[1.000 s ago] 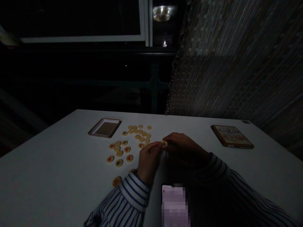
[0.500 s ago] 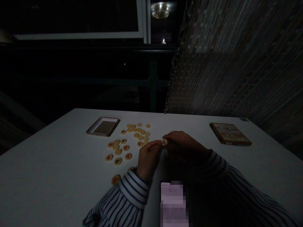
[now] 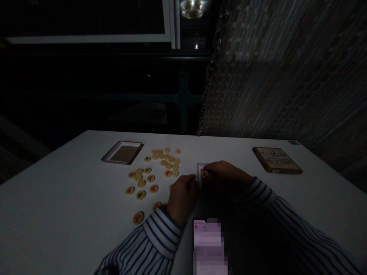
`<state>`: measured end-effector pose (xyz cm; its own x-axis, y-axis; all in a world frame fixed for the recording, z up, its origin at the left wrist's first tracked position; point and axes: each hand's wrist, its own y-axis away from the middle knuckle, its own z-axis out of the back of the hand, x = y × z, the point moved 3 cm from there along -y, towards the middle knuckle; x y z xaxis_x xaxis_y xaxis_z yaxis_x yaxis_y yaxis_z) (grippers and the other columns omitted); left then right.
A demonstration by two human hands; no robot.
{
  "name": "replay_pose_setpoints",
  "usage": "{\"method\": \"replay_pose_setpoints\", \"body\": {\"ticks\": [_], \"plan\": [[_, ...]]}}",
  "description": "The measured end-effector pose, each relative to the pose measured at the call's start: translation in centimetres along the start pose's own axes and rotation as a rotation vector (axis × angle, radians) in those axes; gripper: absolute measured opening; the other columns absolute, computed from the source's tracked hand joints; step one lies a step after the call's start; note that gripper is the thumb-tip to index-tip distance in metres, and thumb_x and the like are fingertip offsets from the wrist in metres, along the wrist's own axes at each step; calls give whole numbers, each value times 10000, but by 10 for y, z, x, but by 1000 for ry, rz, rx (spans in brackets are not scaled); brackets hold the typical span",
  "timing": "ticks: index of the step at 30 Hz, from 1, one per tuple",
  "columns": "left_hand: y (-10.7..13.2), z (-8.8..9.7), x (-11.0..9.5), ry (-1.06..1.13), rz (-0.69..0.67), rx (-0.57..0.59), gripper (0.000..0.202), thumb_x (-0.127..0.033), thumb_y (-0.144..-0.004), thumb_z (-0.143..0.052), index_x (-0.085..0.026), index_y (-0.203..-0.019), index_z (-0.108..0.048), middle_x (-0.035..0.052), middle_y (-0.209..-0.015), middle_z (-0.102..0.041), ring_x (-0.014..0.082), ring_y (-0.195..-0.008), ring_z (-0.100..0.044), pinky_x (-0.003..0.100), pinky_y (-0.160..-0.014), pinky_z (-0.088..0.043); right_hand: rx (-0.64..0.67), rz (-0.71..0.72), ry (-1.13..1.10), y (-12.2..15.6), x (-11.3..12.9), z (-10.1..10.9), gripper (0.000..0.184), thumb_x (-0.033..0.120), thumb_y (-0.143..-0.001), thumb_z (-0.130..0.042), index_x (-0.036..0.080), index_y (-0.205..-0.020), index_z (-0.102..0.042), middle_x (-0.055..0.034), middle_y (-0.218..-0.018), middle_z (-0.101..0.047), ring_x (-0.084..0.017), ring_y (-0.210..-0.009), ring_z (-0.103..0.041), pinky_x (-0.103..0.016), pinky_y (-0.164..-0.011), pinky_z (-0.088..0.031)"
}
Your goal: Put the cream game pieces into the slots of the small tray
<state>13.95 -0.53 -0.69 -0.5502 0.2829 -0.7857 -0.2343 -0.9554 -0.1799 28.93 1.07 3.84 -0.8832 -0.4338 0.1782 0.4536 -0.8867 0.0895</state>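
My right hand point(image 3: 228, 175) is closed on a round wooden Chinese chess piece point(image 3: 204, 173), its dark character facing up. The piece is over a shallow white-walled box point(image 3: 198, 172), mostly hidden under my hands and in shadow. My left hand point(image 3: 182, 198) has curled fingers, its fingertips by the left wall of that box; whether they grip anything is hidden. Left of it lie several loose chess pieces point(image 3: 153, 188), some showing red or black characters, others blank side up. One piece point(image 3: 157, 206) lies just beyond my left cuff.
An empty shallow box lid point(image 3: 123, 152) lies at the back left of the white table point(image 3: 71, 198). A closed picture box point(image 3: 277, 159) is at the right. A phone point(image 3: 200, 229) with a lit, pixelated screen lies nearest me. A bead curtain point(image 3: 258, 84) hangs behind.
The chess piece has gone from between both hands into my right fingers alone, over the box. My left hand has drawn back slightly and curled. The view has shifted a little.
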Motion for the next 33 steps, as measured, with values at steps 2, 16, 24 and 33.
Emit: {"method": "replay_pose_setpoints", "body": {"ticks": [2,16,24,33], "plan": [[1,0,-2,-33,-6,45,299,-220,-787,-401,-160,-999,-604,90,-987,-631,170,-913,-572,290,-819,-421,-5,17,25,0,-3,-3,264,336,-785,-440,186,-926,-607,-68,-901,-639,-165,-809,-582,-231,-676,-382],[2,-2,-9,-90,-59,175,286,-222,-789,-389,-196,-951,-623,63,-920,-653,171,-857,-585,266,-744,-421,83,-56,48,-4,-2,-15,327,354,-821,-351,173,-824,-623,-66,-794,-615,-141,-694,-556,-223,-569,-326],[2,-3,-7,-97,-64,173,300,-240,-791,-388,-204,-983,-615,59,-926,-651,180,-867,-580,279,-753,-419,62,16,31,-4,-3,-16,310,339,-823,-353,189,-865,-622,-52,-763,-620,-128,-653,-546,-217,-558,-320],[3,-2,-10,-66,-77,181,302,-255,-807,-378,-208,-993,-612,56,-942,-650,171,-874,-582,272,-766,-420,75,57,2,-2,-1,-13,293,335,-820,-368,192,-850,-622,-48,-770,-631,-130,-663,-562,-210,-556,-341]]}}
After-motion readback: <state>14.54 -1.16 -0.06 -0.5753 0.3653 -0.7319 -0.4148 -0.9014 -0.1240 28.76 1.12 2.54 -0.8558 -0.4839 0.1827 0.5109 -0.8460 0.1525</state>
